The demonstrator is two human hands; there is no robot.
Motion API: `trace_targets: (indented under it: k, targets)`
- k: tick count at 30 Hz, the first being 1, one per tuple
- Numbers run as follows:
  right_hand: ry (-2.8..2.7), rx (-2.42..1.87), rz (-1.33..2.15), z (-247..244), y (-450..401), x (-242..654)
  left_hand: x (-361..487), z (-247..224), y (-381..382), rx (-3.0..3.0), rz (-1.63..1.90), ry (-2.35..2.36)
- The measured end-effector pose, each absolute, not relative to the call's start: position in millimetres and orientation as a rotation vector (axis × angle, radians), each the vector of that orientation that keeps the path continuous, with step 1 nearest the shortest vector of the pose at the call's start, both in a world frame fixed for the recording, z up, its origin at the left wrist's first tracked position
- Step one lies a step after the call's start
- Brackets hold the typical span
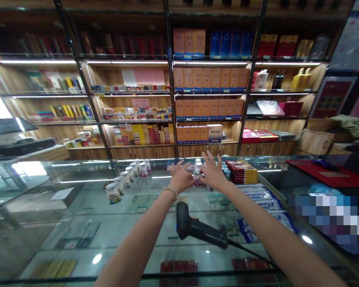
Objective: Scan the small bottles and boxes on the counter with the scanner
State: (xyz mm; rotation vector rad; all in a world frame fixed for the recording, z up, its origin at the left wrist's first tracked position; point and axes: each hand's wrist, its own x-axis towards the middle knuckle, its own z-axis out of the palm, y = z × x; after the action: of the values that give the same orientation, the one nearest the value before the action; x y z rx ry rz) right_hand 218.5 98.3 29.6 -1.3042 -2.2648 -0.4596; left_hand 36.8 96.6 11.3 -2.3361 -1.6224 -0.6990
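My left hand (181, 177) and my right hand (214, 171) are close together over the far part of a glass counter (107, 235). Between them stands a small silver-lidded can (198, 180) with a pinkish label. The thumb and forefinger of each hand close in on this can from either side, the other fingers raised and spread. Another small can (198, 164) is just behind. More cans, partly hidden, stand by my right hand. A black barcode scanner (202, 229) lies on the glass below my forearms, its cord running under the right one.
Several small cans (124, 179) form a slanting row at left. Right of my hands are stacked red-and-gold packs (242, 172) and blue-white packets (259, 197). A red mat (332, 173) lies at far right. Shelves with orange boxes (209, 79) stand behind the counter.
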Motion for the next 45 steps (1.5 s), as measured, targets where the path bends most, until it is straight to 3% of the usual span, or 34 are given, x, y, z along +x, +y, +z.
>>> trace_targets:
  k: [17, 29, 45]
  targets:
    - [-2.229, -1.225, -0.599, 15.7, 107.4, 222.8, 35.5, -4.0, 98.3, -2.337, -0.76, -1.49]
    - [-2.177, -1.24, -0.394, 17.1, 107.1, 233.1, 26.9, -4.4, 97.7, -2.223, -0.772, -1.335]
    - [-2.189, -1.229, -0.439, 15.5, 107.1, 233.1, 40.9, -11.5, 107.6, -2.204, -0.759, -1.381]
